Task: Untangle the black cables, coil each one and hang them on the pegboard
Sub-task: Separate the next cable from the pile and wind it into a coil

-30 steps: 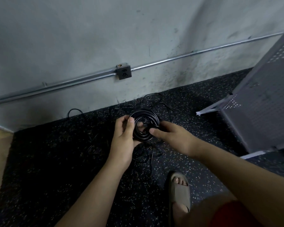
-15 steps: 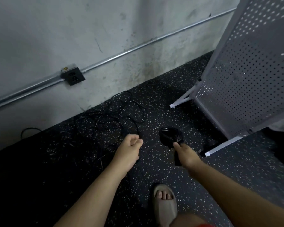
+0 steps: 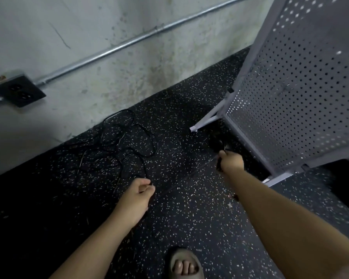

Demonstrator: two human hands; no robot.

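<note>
My right hand (image 3: 231, 161) grips the coil (image 3: 218, 144), low beside the pegboard (image 3: 290, 87) foot. My left hand (image 3: 137, 195) seems to pinch a strand of the tangle (image 3: 125, 137) near the wall. I'd keep the loops bunched and lift clear of the board's edge, over the open floor (image 3: 189, 218).

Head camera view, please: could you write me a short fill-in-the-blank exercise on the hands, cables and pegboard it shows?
1. The right hand grips a black cable wound into a ____.
2. The left hand pinches a strand of the tangled cables, which lie on the ____.
3. The pegboard stands on the person's ____ side.
4. The power outlet is mounted on the ____.

Missing words: coil; floor; right; wall.
</note>
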